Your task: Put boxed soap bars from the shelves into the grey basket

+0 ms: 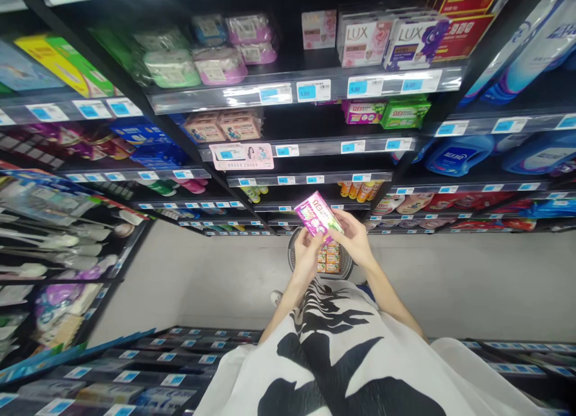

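Observation:
A purple and white pack of soap (314,213) with a green corner is held tilted in front of my body. My left hand (308,255) grips its lower left edge, and my right hand (355,236) has hold of the right side. Below the hands, partly hidden by them, is a round grey basket (291,257). Several orange and white packs (333,259) lie in rows inside it. On the shelf ahead, similar purple soap packs (363,112) sit beside green soap packs (405,113).
Shelves (252,179) with price tags run across the front. LUX soap boxes (362,41) and wrapped soap bars (220,65) stand on an upper level. Blue detergent bottles (459,155) are on the right. Hanging brushes (58,242) line the left rack. Grey floor (216,266) lies around the basket.

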Motion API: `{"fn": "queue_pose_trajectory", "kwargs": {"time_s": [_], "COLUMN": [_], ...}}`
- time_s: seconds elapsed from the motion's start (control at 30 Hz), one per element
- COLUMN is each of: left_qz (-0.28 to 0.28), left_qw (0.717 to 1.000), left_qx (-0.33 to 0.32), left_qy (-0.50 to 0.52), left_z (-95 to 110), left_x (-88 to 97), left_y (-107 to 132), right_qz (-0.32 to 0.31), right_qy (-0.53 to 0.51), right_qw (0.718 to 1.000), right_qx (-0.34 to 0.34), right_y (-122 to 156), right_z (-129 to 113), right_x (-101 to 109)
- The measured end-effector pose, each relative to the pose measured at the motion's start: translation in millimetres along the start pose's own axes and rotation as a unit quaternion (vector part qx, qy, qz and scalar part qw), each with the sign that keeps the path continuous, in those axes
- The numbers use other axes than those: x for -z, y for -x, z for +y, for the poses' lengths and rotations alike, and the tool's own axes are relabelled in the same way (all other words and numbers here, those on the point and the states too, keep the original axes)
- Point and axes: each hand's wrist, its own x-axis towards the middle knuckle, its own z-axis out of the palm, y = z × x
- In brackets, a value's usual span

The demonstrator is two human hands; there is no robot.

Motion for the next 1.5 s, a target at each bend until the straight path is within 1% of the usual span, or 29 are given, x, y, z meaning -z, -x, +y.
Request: {"fn": "queue_pose_trajectory", "kwargs": {"time_s": [0.07,0.13,0.27,0.33,0.4,0.5,0.6,0.7,0.77,0.83,0.9,0.97,1.0,1.07,1.13,1.2,1.27,1.33,1.4,1.43,1.5], "left_qz": [-0.009,-0.018,-0.029,-0.043,-0.06,-0.068,-0.05,-0.034,-0.034,-0.047,-0.067,-0.087,-0.094,-0.109,-0.121,-0.125,-0.124,-0.129,-0.141,-0.145,-0.142], "left_qw": [0.999,0.997,0.996,0.995,0.992,0.982,0.972,0.968,0.969,0.975,0.985,0.992,0.992,0.987,0.979,0.974,0.969,0.961,0.959,0.96,0.961], "left_qx": [0.039,0.061,0.073,0.081,0.104,0.167,0.221,0.237,0.233,0.211,0.16,0.092,0.06,0.016,-0.008,-0.019,-0.028,-0.035,-0.047,-0.051,-0.052], "left_qy": [0.033,0.037,0.036,0.041,0.048,0.057,0.071,0.076,0.072,0.057,0.022,-0.03,-0.059,-0.119,-0.161,-0.186,-0.213,-0.241,-0.24,-0.234,-0.23], "left_z": [0.6,0.2,0.5,2.0,3.1,1.4,-3.2,-6.5,-6.8,-5.9,-4.6,-4.4,-5.2,-9.5,-16.8,-24.2,-27.9,-26.2,-20.8,-17.8,-13.6], "left_x": [-3.5,-4.9,-7.0,-8.2,-8.6,-6.4,-2.5,0.2,1.0,2.0,4.3,8.6,11.5,18.2,25.1,31.3,37.6,45.3,55.5,61.5,75.4], "left_y": [0.2,0.1,-0.4,-0.9,-2.2,-5.6,-9.7,-11.8,-11.4,-10.0,-8.9,-9.1,-9.6,-10.9,-11.6,-11.2,-10.0,-8.0,-4.8,-2.7,2.5], "right_qz": [0.046,0.079,0.112,0.122,0.124,0.102,0.08,0.073,0.068,0.056,0.026,-0.029,-0.063,-0.136,-0.207,-0.278,-0.331,-0.356,-0.353,-0.345,-0.307], "right_qy": [-0.015,-0.026,-0.035,-0.039,-0.041,-0.033,-0.011,0.002,0.008,0.018,0.044,0.092,0.121,0.179,0.246,0.32,0.38,0.43,0.484,0.513,0.56], "right_qw": [0.999,0.996,0.992,0.991,0.989,0.986,0.984,0.983,0.983,0.985,0.99,0.993,0.99,0.974,0.946,0.904,0.862,0.829,0.801,0.785,0.761], "right_qx": [-0.017,-0.032,-0.035,-0.048,-0.075,-0.127,-0.156,-0.167,-0.171,-0.164,-0.132,-0.074,-0.047,-0.025,-0.038,-0.056,-0.058,-0.04,0.011,0.045,0.114], "right_y": [-1.5,-2.4,-2.2,-2.2,-2.9,-4.5,-5.4,-5.8,-6.8,-9.0,-12.7,-18.3,-21.8,-30.0,-38.6,-46.0,-52.3,-60.5,-75.7,-87.2,-119.1], "right_z": [1.7,3.6,4.9,4.0,3.0,3.0,5.0,7.6,8.4,8.1,6.4,3.1,0.8,-4.6,-9.6,-12.6,-13.8,-16.1,-22.4,-27.2,-39.1], "right_x": [-3.5,-5.1,-3.3,-0.5,3.7,11.1,16.2,16.7,16.0,16.7,20.8,28.3,32.8,41.1,45.4,44.4,39.4,33.1,27.4,25.1,21.8]}}
